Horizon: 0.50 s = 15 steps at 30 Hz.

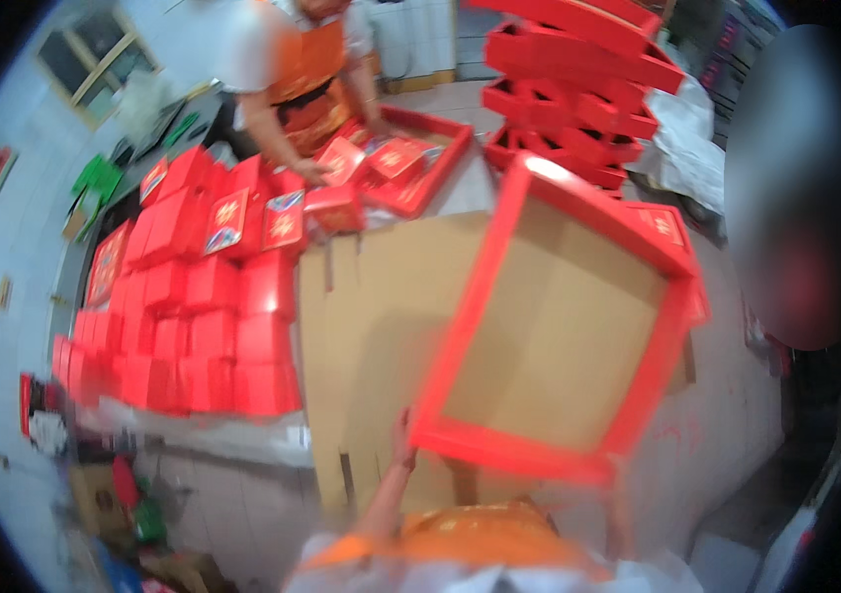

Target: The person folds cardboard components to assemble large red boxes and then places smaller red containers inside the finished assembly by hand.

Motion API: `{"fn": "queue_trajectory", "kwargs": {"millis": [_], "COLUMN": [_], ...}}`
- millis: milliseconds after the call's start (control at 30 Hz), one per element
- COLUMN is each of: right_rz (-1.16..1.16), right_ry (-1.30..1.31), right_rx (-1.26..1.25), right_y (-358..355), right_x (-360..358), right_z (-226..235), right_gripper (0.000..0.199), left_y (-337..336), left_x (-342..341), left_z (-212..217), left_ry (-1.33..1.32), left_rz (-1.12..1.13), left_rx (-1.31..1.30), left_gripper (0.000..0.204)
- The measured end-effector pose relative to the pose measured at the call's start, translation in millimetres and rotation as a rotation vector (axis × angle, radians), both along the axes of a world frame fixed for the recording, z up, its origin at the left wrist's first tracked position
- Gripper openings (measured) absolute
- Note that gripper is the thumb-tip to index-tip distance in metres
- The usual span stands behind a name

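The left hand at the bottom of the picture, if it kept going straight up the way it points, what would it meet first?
The left hand already reaches the lower corner of the red box lid, so probably that lid; depth is blurred.

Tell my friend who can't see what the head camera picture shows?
A person's left hand holds up a big, empty red box tray over flat brown cardboard. Behind, another person sorts small red boxes.

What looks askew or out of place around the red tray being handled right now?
The red box tray is held tilted, one corner low, gripped at its lower left corner by the left hand; the right hand is hidden. Behind it, the stack of red trays leans unevenly, edges out of line. The picture is blurred, so damage cannot be judged.
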State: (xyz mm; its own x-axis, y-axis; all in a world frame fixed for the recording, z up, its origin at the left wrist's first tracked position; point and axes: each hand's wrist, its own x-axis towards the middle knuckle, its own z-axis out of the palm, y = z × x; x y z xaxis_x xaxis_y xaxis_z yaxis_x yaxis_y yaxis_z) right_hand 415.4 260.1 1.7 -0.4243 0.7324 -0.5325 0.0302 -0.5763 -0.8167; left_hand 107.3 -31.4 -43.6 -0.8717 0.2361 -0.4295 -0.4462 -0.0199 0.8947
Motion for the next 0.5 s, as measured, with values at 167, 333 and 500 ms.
{"fn": "queue_trajectory", "kwargs": {"millis": [167, 333, 500], "right_rz": [0.279, 0.237, 0.532], "right_ry": [-0.128, -0.14, -0.15], "right_rx": [0.651, -0.044, 0.033], "right_y": [12.2, 19.4, 12.9], "right_x": [2.6, -22.8, -83.8], "right_z": [-11.7, -37.1, -101.8], "right_gripper": [0.038, 0.047, 0.06], "left_y": [-26.3, -72.8, -120.1], "left_x": [12.8, 19.1, 2.1], "left_z": [-22.6, -3.8, 9.9], "left_ry": [0.059, -0.214, -0.2], "left_rz": [-0.035, 0.368, 0.568], "left_rx": [-0.175, -0.084, -0.155], "left_gripper": [0.044, 0.045, 0.04]}}
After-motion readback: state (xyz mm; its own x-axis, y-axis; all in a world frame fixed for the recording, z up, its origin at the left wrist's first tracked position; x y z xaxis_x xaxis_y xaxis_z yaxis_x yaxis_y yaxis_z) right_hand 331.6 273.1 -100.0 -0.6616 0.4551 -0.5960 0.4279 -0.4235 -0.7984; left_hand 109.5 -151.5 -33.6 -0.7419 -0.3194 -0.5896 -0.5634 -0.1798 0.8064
